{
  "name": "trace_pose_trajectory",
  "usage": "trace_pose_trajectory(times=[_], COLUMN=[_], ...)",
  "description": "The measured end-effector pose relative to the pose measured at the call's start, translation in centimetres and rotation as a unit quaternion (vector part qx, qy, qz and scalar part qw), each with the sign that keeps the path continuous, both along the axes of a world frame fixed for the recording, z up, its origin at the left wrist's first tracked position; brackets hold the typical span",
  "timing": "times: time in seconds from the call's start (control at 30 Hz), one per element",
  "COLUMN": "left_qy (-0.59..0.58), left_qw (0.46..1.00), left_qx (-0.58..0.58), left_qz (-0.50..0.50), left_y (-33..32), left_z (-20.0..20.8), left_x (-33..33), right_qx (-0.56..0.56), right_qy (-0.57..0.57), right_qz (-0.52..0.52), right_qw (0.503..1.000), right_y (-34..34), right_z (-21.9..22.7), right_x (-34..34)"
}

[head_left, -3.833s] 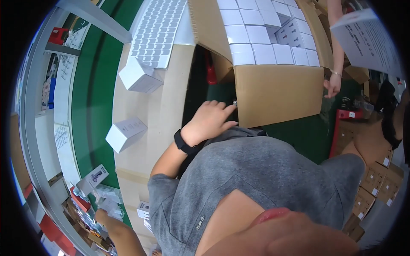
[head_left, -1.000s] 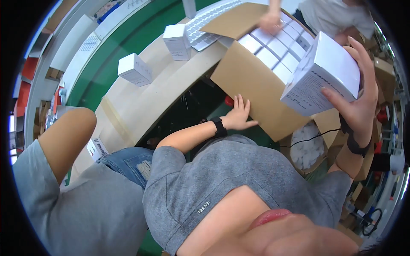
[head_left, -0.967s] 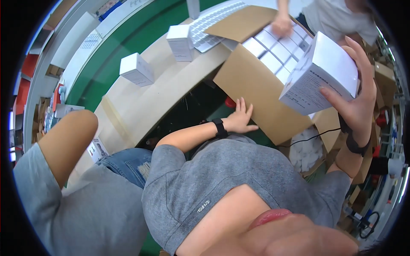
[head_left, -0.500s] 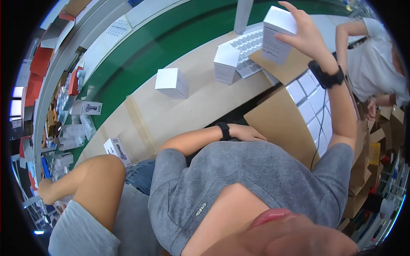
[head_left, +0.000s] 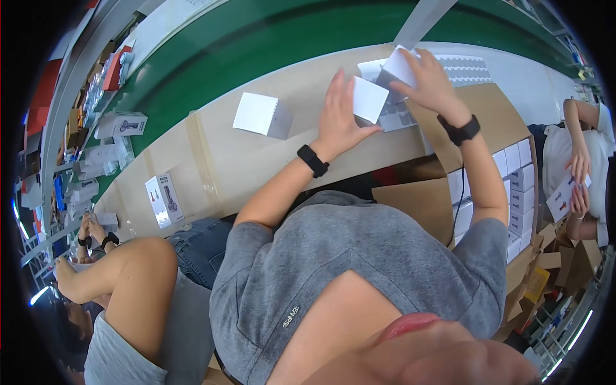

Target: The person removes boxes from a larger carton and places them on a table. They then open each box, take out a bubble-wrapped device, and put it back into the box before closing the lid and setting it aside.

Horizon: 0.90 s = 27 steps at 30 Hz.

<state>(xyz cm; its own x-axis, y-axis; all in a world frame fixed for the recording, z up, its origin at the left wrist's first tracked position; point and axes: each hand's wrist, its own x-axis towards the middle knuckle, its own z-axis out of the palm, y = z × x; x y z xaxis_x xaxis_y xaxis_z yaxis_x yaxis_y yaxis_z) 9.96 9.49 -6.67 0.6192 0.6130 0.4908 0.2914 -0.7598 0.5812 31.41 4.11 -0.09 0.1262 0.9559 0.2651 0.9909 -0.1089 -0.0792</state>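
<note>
My right hand [head_left: 431, 85] grips a white box [head_left: 396, 72], thumb on its near side and fingers over the far side. Right beside it stands another white box [head_left: 369, 101]. My left hand [head_left: 335, 122] is at that second box's left side, fingers stretched and thumb spread along its near edge. Partly under both boxes lies a pale sheet with rows of grey shapes [head_left: 465, 69]. Further left on the table, a third white box [head_left: 260, 114] stands alone.
An open carton [head_left: 484, 109] packed with white boxes [head_left: 521, 189] stands at my right, its flap [head_left: 410, 208] raised. A printed box [head_left: 164, 199] stands at the table's left. At right, a co-worker holds a printed box [head_left: 563, 199]; another person sits at left.
My left hand has risen from my lap to the second white box. My right hand has brought its box down and left, beside that one. The view has shifted.
</note>
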Motion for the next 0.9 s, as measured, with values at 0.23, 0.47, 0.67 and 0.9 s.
trace_pose_trajectory(times=[0.23, 0.47, 0.67, 0.9], left_qy=[-0.165, -0.103, -0.131, -0.002], left_qw=[0.957, 0.987, 0.989, 0.988], left_qx=[-0.234, -0.117, 0.013, 0.096], left_qz=[0.047, -0.021, 0.060, 0.124], left_y=[-2.6, -3.0, -3.2, -3.1], left_z=[-5.0, 1.3, 5.7, 6.9], left_x=[1.3, -5.5, -11.4, -14.2], right_qx=[-0.018, -0.106, -0.132, -0.174], right_qy=[0.081, 0.106, 0.111, 0.093], right_qz=[0.085, 0.088, 0.208, 0.335], right_qw=[0.993, 0.985, 0.963, 0.921], right_y=[-1.2, -2.3, -2.8, 0.8], right_z=[1.9, 6.9, 11.5, 10.6], right_x=[-8.6, -12.5, -17.3, -16.3])
